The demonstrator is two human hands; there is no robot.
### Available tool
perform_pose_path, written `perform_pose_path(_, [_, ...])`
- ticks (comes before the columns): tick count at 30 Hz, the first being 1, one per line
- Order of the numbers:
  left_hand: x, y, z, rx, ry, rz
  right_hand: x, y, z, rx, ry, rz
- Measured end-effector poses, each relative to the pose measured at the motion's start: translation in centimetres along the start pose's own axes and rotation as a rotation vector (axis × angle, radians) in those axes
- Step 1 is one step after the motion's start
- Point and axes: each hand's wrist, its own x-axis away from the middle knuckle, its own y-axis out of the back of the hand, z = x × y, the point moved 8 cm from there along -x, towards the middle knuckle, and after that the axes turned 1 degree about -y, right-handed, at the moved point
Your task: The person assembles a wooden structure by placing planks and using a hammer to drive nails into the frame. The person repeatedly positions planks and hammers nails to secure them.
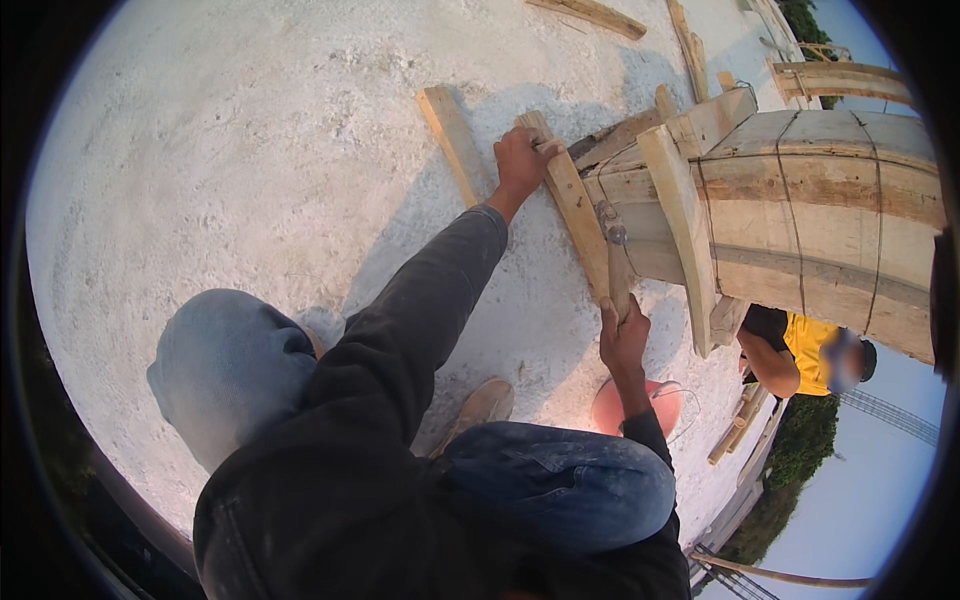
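My left hand is closed round the upper end of a narrow wooden board. The board slants beside the end of a long timber formwork box, which is bound with wire loops. Below it, my right hand grips the wooden handle of a hammer. The metal hammer head lies close against the board and the box end; whether it touches them I cannot tell. A second wooden batten stands across the box to the right of the hammer.
Left of the board, a loose plank lies on the pale, rough concrete floor. A red bucket with a wire handle stands by my right forearm. Beyond the box is another person in a yellow vest. More timber pieces lie farther off.
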Motion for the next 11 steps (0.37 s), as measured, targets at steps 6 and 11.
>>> perform_pose_path(6, [-1.2,0.5,-0.7,-0.052,0.023,-0.019,2.4,3.5,5.6,-0.103,0.563,-0.046])
perform_pose_path(11, [-1.7,0.6,-1.4,-0.246,0.091,0.155,1.9,-2.5,1.4,-0.004,0.131,0.250])
